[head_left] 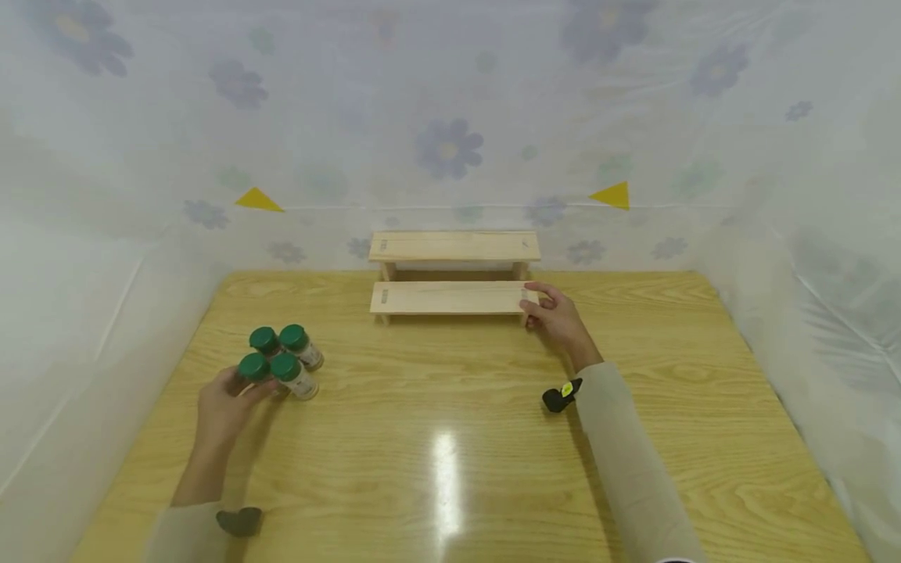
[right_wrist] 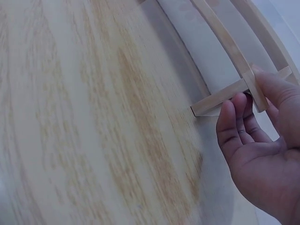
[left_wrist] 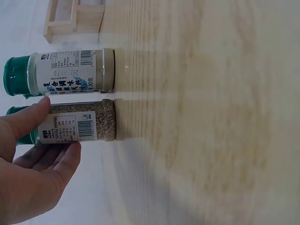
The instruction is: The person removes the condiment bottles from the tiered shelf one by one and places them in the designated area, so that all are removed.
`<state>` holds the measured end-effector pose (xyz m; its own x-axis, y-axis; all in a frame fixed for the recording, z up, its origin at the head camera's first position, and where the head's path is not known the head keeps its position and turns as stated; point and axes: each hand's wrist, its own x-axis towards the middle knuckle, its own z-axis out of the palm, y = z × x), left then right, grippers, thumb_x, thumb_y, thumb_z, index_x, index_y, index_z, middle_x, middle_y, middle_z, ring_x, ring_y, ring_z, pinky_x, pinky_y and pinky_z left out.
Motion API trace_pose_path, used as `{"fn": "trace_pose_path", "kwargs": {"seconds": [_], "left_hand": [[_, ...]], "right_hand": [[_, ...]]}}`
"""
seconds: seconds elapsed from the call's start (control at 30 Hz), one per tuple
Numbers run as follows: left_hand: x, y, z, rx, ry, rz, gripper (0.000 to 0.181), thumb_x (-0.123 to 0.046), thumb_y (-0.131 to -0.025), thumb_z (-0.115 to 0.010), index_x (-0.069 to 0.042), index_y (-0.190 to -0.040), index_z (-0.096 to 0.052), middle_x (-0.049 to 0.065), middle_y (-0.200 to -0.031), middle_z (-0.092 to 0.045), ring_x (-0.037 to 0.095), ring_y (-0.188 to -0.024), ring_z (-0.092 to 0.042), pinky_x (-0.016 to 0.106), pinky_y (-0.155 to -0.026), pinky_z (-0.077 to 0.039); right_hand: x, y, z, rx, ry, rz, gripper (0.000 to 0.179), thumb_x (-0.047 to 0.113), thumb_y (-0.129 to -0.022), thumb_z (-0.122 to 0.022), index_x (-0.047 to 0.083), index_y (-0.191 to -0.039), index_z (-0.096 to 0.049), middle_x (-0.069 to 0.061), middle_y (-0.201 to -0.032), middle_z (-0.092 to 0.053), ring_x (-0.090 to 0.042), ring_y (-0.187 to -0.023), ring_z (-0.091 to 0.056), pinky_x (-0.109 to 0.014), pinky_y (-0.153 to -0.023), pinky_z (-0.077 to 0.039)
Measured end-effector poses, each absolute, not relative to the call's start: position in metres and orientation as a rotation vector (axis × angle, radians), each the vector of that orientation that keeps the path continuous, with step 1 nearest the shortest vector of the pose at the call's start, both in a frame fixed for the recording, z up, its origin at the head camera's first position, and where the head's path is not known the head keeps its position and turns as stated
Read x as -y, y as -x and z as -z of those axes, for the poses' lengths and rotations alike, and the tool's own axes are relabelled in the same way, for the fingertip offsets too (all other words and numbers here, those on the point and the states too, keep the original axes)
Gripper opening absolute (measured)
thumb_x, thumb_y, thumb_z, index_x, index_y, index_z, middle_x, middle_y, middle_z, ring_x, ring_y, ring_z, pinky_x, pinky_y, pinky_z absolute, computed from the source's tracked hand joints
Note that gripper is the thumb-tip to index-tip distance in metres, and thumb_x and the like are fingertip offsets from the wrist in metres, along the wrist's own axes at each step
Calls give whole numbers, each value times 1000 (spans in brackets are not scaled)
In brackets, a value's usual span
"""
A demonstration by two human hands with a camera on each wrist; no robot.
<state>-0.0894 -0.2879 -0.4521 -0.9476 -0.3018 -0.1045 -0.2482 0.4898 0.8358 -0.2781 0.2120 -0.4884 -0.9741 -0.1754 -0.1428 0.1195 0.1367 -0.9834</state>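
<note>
Several spice jars with green caps stand close together on the left of the table. My left hand [head_left: 224, 407] grips the near left jar [head_left: 253, 367]; in the left wrist view its thumb and fingers lie round the grain-filled jar [left_wrist: 105, 119]. Beside it stands a jar of paler powder [left_wrist: 65, 72]. A two-tier wooden rack [head_left: 450, 299] stands at the back middle. With thumb and fingers my right hand [head_left: 559, 319] holds the right end of its lower shelf; the right wrist view shows the hand [right_wrist: 262, 136] at the shelf board [right_wrist: 229, 42].
The wood-grain table [head_left: 394, 438] reaches back to a flowered curtain [head_left: 450, 94], with white sheeting [head_left: 831, 258] at both sides. Two yellow triangles [head_left: 611, 196] mark the back curtain. A dark device is strapped at each wrist.
</note>
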Motion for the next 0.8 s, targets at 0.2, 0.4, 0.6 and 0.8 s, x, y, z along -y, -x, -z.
{"fn": "trace_pose_path", "kwargs": {"seconds": [0.2, 0.4, 0.6, 0.8], "left_hand": [[288, 89, 451, 2660, -517, 1512, 67, -32, -85, -71, 1, -136, -43, 22, -145, -41, 42, -132, -41, 55, -107, -38], [294, 82, 436, 2722, -523, 1297, 63, -21, -88, -68, 1, -140, -40, 23, -145, -42, 44, -132, -41, 51, -107, -38], [264, 92, 409, 2262, -428, 867, 39, 0, -84, -65, 7, -121, -57, 28, -123, -59, 45, -117, -53, 56, -99, -43], [203, 116, 387, 2082, 14, 795, 43, -1, -82, -70, 10, -121, -56, 29, -119, -60, 45, -113, -56, 56, -95, -46]], "right_hand": [[-210, 280, 487, -2201, 60, 1898, 55, 29, -88, -68, 18, -138, -48, 3, -71, -60, -12, -67, -61, -28, -68, -57], [-210, 283, 485, -2235, 129, 1835, 55, 27, -89, -67, 15, -139, -46, -3, -71, -58, -18, -72, -64, -32, -72, -57], [-222, 273, 478, -2514, 239, 1492, 64, 47, -89, -62, 24, -144, -39, -14, -129, -53, -31, -110, -56, -46, -88, -52], [-225, 259, 463, -2741, 274, 1251, 89, 59, -81, -65, 19, -151, -25, -20, -150, -32, -41, -134, -35, -61, -102, -37]]}}
